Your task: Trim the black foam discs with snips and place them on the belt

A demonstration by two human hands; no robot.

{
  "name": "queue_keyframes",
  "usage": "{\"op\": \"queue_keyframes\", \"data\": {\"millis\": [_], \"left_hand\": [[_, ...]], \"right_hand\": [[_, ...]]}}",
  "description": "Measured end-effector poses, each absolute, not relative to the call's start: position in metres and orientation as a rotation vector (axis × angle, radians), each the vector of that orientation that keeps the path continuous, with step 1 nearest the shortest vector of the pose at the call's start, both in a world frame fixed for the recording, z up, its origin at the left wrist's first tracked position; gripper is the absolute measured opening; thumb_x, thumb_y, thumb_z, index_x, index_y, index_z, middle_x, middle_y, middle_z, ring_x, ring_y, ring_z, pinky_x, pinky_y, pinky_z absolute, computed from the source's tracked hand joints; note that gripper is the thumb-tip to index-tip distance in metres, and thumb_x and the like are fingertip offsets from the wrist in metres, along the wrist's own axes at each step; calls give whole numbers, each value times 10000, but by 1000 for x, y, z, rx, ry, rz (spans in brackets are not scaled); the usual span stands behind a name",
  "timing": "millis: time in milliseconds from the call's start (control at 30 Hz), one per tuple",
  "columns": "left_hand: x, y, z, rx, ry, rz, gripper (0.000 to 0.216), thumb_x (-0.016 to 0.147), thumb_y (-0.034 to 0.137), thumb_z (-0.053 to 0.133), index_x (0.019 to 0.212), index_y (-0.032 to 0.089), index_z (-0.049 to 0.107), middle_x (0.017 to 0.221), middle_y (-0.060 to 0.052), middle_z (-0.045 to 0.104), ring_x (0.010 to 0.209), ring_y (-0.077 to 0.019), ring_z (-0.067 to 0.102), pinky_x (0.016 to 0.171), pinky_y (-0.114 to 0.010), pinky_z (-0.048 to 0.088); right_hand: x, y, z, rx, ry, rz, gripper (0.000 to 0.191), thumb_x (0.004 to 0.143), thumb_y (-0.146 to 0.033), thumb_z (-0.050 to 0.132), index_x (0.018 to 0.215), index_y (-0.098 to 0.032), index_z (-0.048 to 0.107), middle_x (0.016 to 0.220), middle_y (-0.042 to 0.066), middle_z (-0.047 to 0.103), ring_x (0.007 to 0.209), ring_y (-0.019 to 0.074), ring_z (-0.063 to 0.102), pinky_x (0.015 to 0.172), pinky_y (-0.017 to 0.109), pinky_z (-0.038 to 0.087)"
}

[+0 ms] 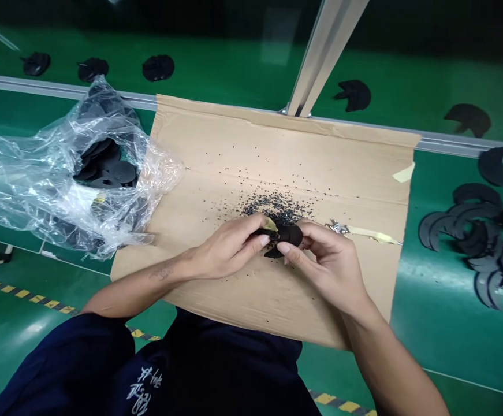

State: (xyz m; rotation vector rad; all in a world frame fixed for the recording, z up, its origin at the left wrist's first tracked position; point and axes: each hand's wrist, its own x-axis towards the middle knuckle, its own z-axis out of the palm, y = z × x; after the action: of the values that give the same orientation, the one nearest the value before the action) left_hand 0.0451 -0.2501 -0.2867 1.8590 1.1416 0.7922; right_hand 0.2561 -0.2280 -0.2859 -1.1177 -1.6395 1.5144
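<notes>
Both hands are pinching one small black rubber piece [286, 236] above the cardboard sheet [216, 144]: the left hand [227, 245] and right hand [327, 263] are closing their fingertips on it from either side. Beyond it, black crumbs [272, 205] are lying scattered, a clear plastic bag [30, 179] is sitting farther left, and cut black pieces [485, 231] are lying at right.

part [288, 234]: black, pinched between left hand [227, 245] and right hand [327, 263]
cardboard [242, 156]: plain brown, under both hands
crumbs [272, 205]: black specks, just beyond the fingers
tape [370, 234]: pale yellow strip, right of the right hand
bag [30, 179]: clear, glossy, with black discs inside, left of the left hand
crescents [472, 231]: black to dark grey, far right of the right hand
bench [442, 289]: glossy green
clothing [199, 370]: navy with white lettering, below the hands
</notes>
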Motion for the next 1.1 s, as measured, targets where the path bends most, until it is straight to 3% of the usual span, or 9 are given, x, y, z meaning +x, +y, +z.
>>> {"op": "queue_keyframes", "data": {"millis": [167,367,633,967,1100], "left_hand": [[45,-255,-289,2087,1142,779,224,1063,326,364,1080,182,535,951,-68,661,831,-178,603,756,-303,479],[48,-254,-297,2229,1137,933,287,1079,388,378,935,186,521,814,-32,625,720,-155,549,664,-274,437],[49,-250,-296,2216,894,1076,323,1082,413,390,881,184,498,702,5,563,651,-118,524,581,-243,385],[46,-254,-294,2195,995,943,268,1073,417,429,971,177,490,739,17,584,603,-91,531,519,-210,348],[48,-255,-294,2264,1067,924,277,1087,406,375,966,183,487,802,-11,625,654,-112,557,573,-223,406]], "right_hand": [[255,-228,-285,-1087,-1748,1391,265,841,-455,792,754,-229,685,697,11,582,662,156,528,577,296,437],[252,-232,-277,-1060,-1753,1377,261,876,-435,762,756,-216,684,709,16,579,669,152,517,583,296,425],[254,-230,-269,-923,-1628,1676,285,894,-425,744,735,-196,687,747,17,588,652,127,519,562,276,413],[258,-232,-267,-948,-1734,1586,246,929,-420,701,821,-200,721,772,25,590,711,146,529,611,282,418],[256,-232,-269,-975,-1724,1559,278,942,-436,680,804,-197,705,757,21,566,711,148,512,616,287,412]]}}
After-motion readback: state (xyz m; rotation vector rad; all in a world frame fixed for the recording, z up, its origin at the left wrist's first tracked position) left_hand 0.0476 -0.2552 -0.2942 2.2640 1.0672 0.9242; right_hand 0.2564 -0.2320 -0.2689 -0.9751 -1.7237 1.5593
